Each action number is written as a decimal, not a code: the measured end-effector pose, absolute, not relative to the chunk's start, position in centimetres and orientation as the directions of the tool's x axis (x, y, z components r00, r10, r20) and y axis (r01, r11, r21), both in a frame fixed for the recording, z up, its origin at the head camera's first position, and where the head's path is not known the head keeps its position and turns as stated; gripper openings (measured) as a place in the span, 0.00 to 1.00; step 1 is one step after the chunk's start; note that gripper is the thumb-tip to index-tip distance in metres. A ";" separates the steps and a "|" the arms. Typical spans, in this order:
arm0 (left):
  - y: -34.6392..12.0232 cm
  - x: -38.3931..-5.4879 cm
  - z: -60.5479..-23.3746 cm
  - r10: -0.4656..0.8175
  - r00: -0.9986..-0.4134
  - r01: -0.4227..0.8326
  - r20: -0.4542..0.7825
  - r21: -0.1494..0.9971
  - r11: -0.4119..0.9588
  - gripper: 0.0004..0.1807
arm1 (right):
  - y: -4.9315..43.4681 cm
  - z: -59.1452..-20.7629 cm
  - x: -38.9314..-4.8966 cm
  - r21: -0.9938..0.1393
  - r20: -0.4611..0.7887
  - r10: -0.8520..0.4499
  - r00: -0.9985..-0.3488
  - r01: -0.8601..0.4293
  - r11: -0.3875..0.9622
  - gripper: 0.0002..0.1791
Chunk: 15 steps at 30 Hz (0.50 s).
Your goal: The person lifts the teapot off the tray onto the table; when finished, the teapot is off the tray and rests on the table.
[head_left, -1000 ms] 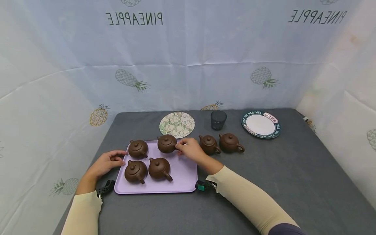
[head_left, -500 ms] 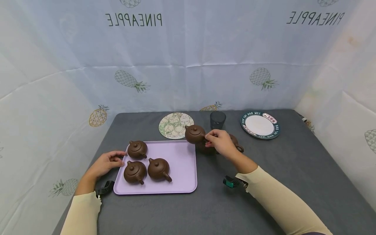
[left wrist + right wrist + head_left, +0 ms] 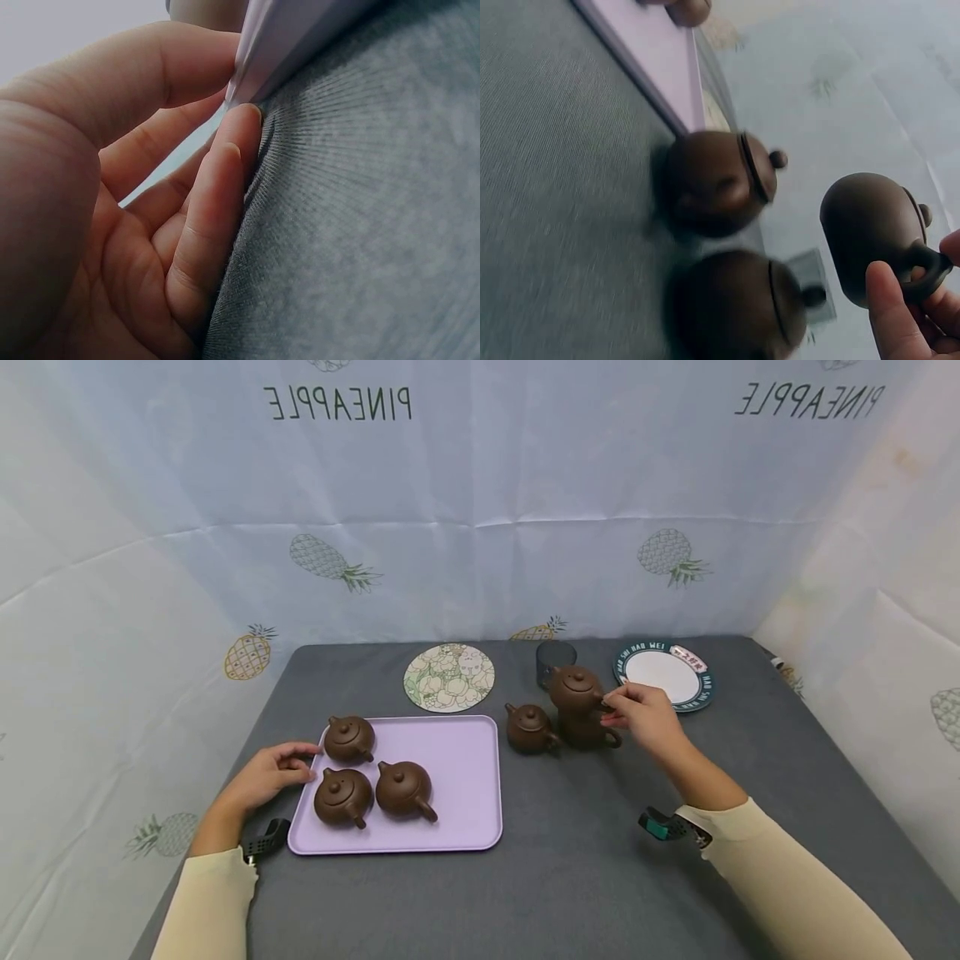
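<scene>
1. Held teapot (image 3: 576, 688): dark brown, matt, clay-like; round belly, knobbed lid, looped handle. Roughly upright in the air, apart from the two standing teapots, covering part of one in the head view.
2. Right hand (image 3: 641, 714): thumb and fingers curled in, pinching that pot's handle; bare gap slight.
3. Standing teapots, two (image 3: 528, 728) (image 3: 588, 732): same brown make, side by side on the cloth, right of the tray.
4. Tray (image 3: 461, 785): lilac, smooth, rectangular, rounded corners, low raised rim.
5. Tray teapots, three (image 3: 348, 739) (image 3: 342, 797) (image 3: 403, 789): matching squat bodies, upright on the tray's left half.
6. Left hand (image 3: 266, 774): thumb and bent fingers close together, pinching the tray's left edge; fingertips brush the cloth.
7. Cup (image 3: 551, 660): dark, see-through, straight-sided; partly behind the held teapot.
8. Plate (image 3: 662, 677): round, white centre, dark green lettered rim.
9. Mat (image 3: 450, 677): flat disc, pale, line-drawn pattern.
10. Cloth (image 3: 570, 860): grey, finely ribbed.
11. Curtain (image 3: 480, 468): pale, creased fabric, pineapple print, mirrored lettering.
12. Sleeves, two (image 3: 206, 906) (image 3: 795, 868): cream, close-fitting.
</scene>
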<state>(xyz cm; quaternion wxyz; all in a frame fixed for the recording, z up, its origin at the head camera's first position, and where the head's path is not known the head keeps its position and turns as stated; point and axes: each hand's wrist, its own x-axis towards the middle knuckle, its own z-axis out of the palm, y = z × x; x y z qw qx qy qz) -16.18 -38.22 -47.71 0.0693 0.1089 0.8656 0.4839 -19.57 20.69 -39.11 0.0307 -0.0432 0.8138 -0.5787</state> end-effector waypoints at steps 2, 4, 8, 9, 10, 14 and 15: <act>-38.3 -16.2 -47.8 0.254 -0.967 0.120 -0.016 0.851 0.511 0.24 | 21.6 -39.2 -19.3 -0.941 0.001 -0.082 -0.997 -0.029 0.337 0.18; -38.4 -16.2 -47.9 0.252 -0.968 0.120 -0.015 0.852 0.510 0.24 | 22.6 -39.4 -19.1 -0.938 0.000 -0.060 -0.998 -0.021 0.347 0.19; -38.4 -16.3 -48.1 0.253 -0.967 0.120 -0.018 0.848 0.517 0.24 | 24.3 -39.9 -18.6 -0.942 0.002 -0.023 -1.000 -0.009 0.335 0.20; -38.3 -16.2 -48.1 0.252 -0.967 0.120 -0.017 0.848 0.516 0.24 | 24.7 -40.0 -18.5 -0.944 0.001 -0.012 -1.000 -0.005 0.329 0.21; -38.3 -16.2 -48.1 0.252 -0.968 0.117 -0.020 0.848 0.517 0.24 | 25.1 -40.1 -18.4 -0.945 0.000 0.000 -1.000 0.000 0.328 0.21; -38.3 -16.2 -47.9 0.256 -0.966 0.119 -0.017 0.854 0.506 0.24 | 26.5 -40.4 -18.0 -0.938 0.000 0.038 -0.999 0.013 0.345 0.22; -38.3 -16.2 -47.9 0.258 -0.966 0.122 -0.013 0.856 0.503 0.24 | 26.9 -40.6 -17.9 -0.933 -0.006 0.047 -0.999 0.023 0.360 0.22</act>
